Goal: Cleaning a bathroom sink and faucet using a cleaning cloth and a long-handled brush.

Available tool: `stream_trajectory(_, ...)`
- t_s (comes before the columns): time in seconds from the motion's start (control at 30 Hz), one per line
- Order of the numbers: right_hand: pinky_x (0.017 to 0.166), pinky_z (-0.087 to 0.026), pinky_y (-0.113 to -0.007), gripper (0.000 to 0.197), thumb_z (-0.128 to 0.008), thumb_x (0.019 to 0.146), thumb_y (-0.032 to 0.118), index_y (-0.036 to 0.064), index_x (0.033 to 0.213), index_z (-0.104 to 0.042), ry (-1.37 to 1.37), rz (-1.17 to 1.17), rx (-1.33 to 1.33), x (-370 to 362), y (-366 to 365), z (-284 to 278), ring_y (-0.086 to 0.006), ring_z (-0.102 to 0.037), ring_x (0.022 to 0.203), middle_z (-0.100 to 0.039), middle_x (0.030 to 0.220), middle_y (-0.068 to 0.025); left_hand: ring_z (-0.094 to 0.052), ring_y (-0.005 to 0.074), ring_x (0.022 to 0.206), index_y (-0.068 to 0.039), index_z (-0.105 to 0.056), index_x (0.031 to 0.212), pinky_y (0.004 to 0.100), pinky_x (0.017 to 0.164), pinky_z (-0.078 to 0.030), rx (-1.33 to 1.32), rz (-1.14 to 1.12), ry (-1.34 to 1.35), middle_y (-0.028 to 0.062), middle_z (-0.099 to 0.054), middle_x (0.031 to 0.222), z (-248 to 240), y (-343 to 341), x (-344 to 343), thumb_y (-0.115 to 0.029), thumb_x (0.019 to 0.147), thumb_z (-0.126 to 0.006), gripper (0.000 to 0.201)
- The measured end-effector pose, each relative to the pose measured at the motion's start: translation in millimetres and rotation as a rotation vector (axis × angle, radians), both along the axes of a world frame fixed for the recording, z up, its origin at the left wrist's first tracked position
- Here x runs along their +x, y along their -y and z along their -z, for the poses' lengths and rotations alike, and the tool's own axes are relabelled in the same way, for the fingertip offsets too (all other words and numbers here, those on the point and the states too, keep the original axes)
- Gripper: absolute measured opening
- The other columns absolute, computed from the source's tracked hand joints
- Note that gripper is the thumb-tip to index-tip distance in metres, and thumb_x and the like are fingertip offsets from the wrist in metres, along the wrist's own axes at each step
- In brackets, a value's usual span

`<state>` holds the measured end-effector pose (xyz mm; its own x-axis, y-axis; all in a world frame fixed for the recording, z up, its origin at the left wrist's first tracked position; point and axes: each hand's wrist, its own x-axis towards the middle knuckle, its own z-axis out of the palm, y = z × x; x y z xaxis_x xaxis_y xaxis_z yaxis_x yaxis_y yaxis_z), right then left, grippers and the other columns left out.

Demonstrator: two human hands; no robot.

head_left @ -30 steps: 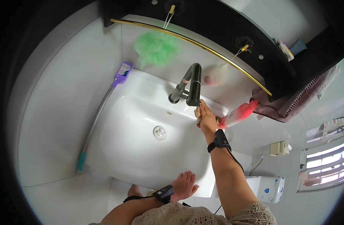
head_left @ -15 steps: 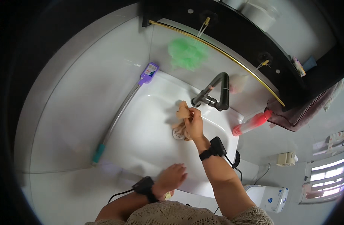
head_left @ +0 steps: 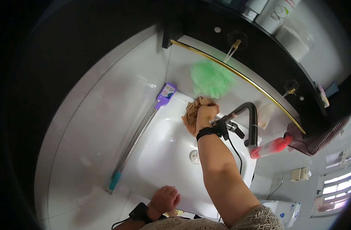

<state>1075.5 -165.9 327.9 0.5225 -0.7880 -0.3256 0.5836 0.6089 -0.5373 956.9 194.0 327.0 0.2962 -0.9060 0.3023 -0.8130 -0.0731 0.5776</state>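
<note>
My right hand (head_left: 208,113) reaches to the back rim of the white sink (head_left: 160,153), left of the dark faucet (head_left: 253,119). It is closed on a crumpled tan cloth (head_left: 191,115), which lies bunched over the back ledge, one part hanging toward the basin. My fingertips are partly hidden behind the hand and the cloth. Close to the sink's front edge, my left hand (head_left: 164,200) is loosely curled, with nothing seen in it. The round drain (head_left: 195,156) in the basin is uncovered.
A long-handled purple and teal tool (head_left: 139,132) leans along the sink's left side. Above hang a green bath puff (head_left: 211,78) and a gold rail (head_left: 236,71) under a black shelf (head_left: 267,57). A red and clear bottle (head_left: 271,147) stands right of the faucet.
My right hand has carried the tan cloth from beside the drain up to the back ledge. My left hand has drawn slightly back and its fingers have curled. The view has shifted.
</note>
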Motion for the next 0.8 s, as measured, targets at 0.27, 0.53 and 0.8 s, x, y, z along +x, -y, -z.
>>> stream_trajectory(0.27, 0.074, -0.052, -0.037, 0.021, -0.056, 0.088, 0.018, 0.0047, 0.104, -0.059, -0.252, 0.56, -0.311, 45.0, 18.6, -43.6, -0.0229, -0.062, 0.086, -0.064, 0.101, -0.0079, -0.065, 0.0292, 0.085, -0.004, -0.063, 0.086, 0.0393, 0.082, -0.053, 0.036, -0.002, 0.011, 0.0123, -0.065, 0.092, -0.5, 4.6, 1.1, -0.019, 0.079, -0.065, 0.016)
stream_trajectory(0.53, 0.085, -0.051, -0.04, 0.031, -0.054, 0.085, 0.024, 0.0047, 0.11, -0.058, 1.029, 0.232, -0.702, 13.7, 115.8, -4.1, -0.0264, -0.062, 0.097, -0.06, 0.11, -0.0114, -0.064, 0.028, 0.084, -0.003, -0.062, 0.084, 0.0391, 0.082, -0.053, 0.007, 0.038, 0.018, 0.0114, -0.064, 0.09, -0.4, 15.2, -2.3, -0.018, 0.078, -0.066, 0.017)
stream_trajectory(0.8, 0.102, -0.045, -0.04, 0.033, -0.039, 0.102, 0.027, 0.0073, 0.127, -0.049, -0.09, 0.163, -0.086, 1.4, 27.7, 8.1, -0.0255, -0.053, 0.119, -0.053, 0.132, -0.0096, -0.062, 0.029, 0.081, -0.003, -0.06, 0.084, 0.0407, 0.08, -0.052, -0.06, 0.027, 0.015, 0.0125, -0.062, 0.087, 0.0, 15.8, -7.2, -0.016, 0.077, -0.066, 0.016)
